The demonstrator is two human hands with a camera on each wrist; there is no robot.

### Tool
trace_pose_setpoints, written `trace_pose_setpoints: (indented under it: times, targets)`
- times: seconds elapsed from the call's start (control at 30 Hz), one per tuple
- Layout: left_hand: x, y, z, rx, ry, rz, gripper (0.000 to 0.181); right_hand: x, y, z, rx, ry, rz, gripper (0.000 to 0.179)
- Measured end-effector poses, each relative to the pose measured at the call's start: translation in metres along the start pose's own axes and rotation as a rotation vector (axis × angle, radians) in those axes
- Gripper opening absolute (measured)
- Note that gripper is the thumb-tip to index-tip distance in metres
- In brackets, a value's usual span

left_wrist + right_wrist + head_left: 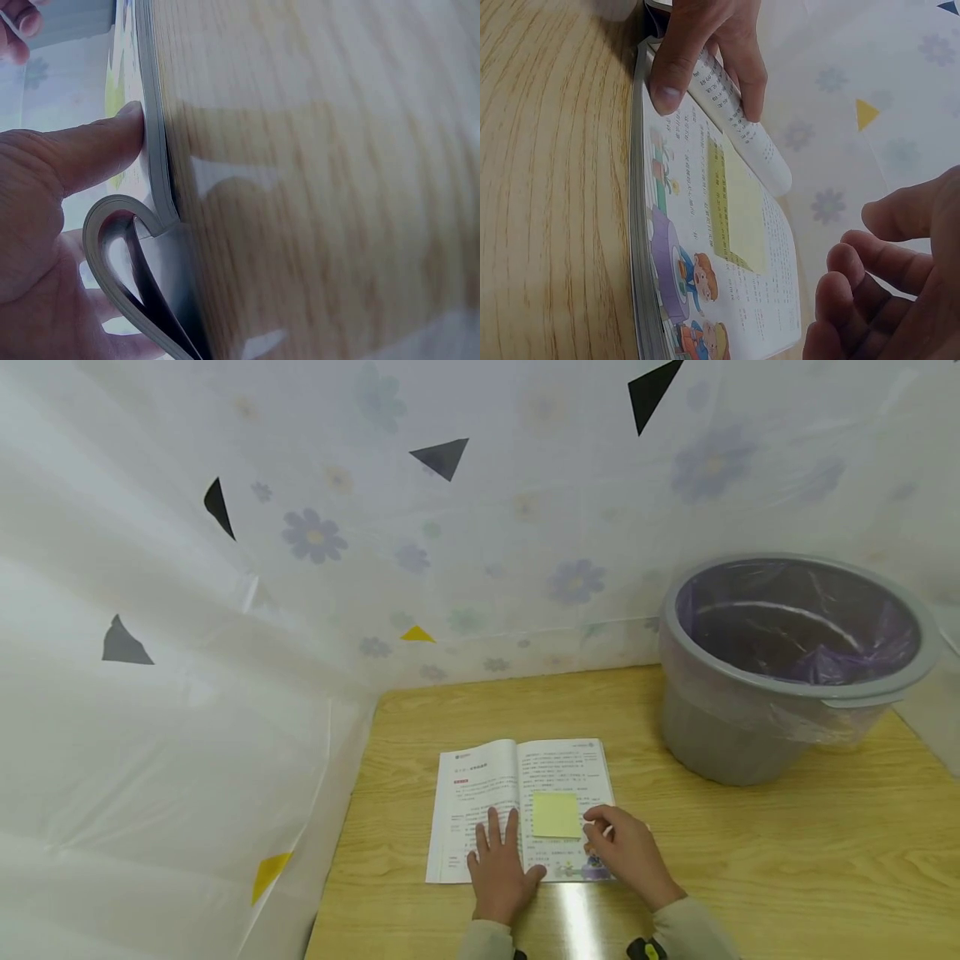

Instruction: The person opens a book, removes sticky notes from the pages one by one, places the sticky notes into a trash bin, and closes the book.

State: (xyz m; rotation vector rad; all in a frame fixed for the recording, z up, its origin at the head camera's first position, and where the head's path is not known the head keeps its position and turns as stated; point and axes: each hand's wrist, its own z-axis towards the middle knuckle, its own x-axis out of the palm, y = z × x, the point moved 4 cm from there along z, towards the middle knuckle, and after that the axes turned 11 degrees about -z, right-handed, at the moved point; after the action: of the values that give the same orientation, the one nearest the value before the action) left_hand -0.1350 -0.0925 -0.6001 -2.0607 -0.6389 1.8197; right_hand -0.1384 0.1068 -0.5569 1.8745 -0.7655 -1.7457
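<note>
An open book [480,767] with printed text lies on the wooden table. On its right page sits a square yellow sticky note [555,815]; in the right wrist view the note [748,221] lifts slightly off the page along one side. My left hand [498,875] rests spread on the lower left page, thumb reaching across the fold. In the left wrist view its thumb lies at the book's lower edge [153,112], beside the curled spine. My right hand [628,852] hovers just right of the note, fingers loosely bent and nothing between them.
A large grey bucket [735,735] with a thin purple-tinted liner stands at the table's back right. White plastic sheeting [187,735] hangs along the left and behind the table [420,718], with flower prints and black, grey and yellow triangles on it.
</note>
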Motion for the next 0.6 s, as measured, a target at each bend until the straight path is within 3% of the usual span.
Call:
trace_pose_setpoints:
  times: [0.6]
  targets:
    - [-0.0018, -0.0017, -0.0007, 0.009, 0.004, 0.001, 0.096, 0.0076, 0.0041, 0.0023, 0.021, 0.035, -0.042, 0.023]
